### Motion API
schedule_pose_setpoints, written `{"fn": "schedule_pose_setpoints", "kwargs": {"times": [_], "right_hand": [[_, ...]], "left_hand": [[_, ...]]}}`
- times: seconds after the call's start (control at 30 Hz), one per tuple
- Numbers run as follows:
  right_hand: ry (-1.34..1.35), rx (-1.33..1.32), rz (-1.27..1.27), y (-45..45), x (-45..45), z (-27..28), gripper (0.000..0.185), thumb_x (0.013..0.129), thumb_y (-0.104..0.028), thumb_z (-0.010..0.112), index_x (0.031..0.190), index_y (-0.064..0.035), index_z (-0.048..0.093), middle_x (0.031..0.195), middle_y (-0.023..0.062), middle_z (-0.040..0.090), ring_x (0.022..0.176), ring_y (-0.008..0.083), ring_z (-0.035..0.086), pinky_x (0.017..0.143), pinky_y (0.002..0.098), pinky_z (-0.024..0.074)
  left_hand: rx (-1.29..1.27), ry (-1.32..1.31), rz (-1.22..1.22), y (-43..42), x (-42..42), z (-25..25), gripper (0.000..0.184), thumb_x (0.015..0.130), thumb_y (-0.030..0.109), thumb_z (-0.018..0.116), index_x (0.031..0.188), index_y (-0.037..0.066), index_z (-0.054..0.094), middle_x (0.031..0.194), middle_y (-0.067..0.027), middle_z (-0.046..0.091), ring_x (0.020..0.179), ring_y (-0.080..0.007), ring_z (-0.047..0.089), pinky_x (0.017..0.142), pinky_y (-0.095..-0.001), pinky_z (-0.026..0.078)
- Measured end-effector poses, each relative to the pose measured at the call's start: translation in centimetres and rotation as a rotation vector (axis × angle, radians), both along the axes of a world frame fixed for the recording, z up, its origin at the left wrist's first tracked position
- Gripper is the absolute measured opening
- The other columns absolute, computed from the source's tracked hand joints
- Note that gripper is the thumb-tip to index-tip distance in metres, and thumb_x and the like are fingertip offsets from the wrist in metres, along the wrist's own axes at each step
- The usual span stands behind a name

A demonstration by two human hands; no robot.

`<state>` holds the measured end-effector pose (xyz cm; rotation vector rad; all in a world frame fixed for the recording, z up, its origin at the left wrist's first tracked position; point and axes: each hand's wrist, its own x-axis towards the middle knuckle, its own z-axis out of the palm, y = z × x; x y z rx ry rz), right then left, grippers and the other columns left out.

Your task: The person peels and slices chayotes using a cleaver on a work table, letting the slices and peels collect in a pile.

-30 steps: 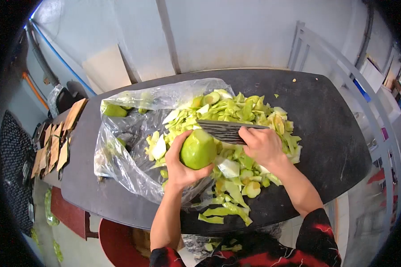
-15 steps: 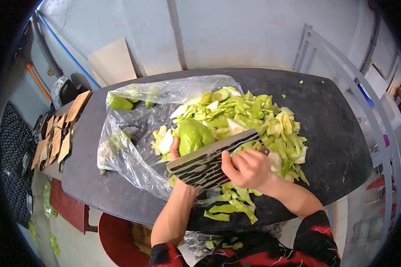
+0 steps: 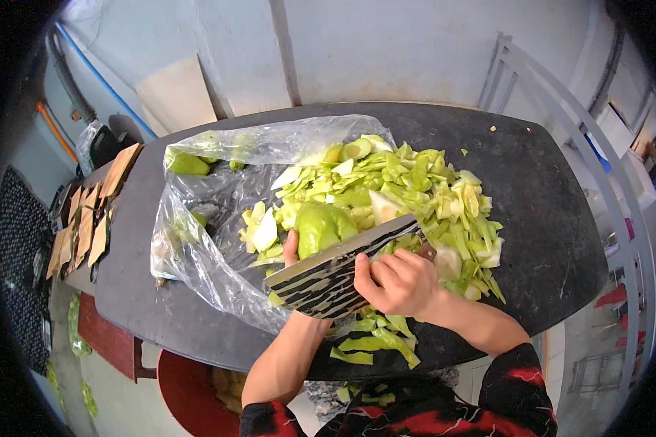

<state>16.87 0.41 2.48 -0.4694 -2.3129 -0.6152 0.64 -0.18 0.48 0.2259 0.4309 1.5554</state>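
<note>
Right hand [image 3: 399,282] is clamped on the cleaver [image 3: 342,271]; left hand [image 3: 291,248], partly hidden behind the blade, grips 1 green fruit [image 3: 323,225] at the near-left side of the peelings pile [image 3: 415,175].

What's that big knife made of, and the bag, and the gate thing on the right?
The knife looks like shiny metal with dark wavy stripes. The bag seems to be thin, glossy plastic: it's see-through and crinkly. The railing has a smooth grey look, perhaps painted metal, but I can't be sure.
</note>
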Motion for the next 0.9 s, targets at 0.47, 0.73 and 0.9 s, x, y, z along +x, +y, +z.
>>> {"fn": "schedule_pose_setpoints", "kwargs": {"times": [0.47,0.73,0.9], "right_hand": [[-0.012,-0.146,-0.258,3.0,2.2,-1.0,0.015,0.083,-0.009,0.058,0.094,0.0,0.062,0.06,0.002,0.054,0.049,0.0141,0.057,0.044,0.0273,0.0458],[0.024,-0.117,-0.117,0.7,2.1,1.8,0.018,0.078,-0.007,0.06,0.094,0.0007,0.063,0.061,0.0013,0.053,0.052,0.0131,0.057,0.047,0.0258,0.0469],[0.038,-0.149,-0.1,0.7,2.4,2.1,0.018,0.076,-0.006,0.06,0.093,-0.0008,0.063,0.059,0.0016,0.053,0.051,0.0147,0.058,0.047,0.027,0.0475]], "left_hand": [[-0.069,0.023,0.002,0.2,0.8,-0.2,0.064,0.088,0.06,0.048,0.128,0.01,0.054,0.126,-0.0111,0.059,0.112,-0.0301,0.058,0.098,-0.0465,0.047],[-0.06,0.048,-0.032,-0.3,-0.1,-2.0,0.065,0.09,0.061,0.045,0.125,0.007,0.055,0.124,-0.0163,0.06,0.11,-0.0339,0.059,0.097,-0.0487,0.048],[-0.027,0.039,-0.126,-0.5,-0.4,-1.6,0.066,0.085,0.056,0.055,0.128,0.007,0.054,0.122,-0.0152,0.061,0.113,-0.0344,0.057,0.097,-0.05,0.047]]}}
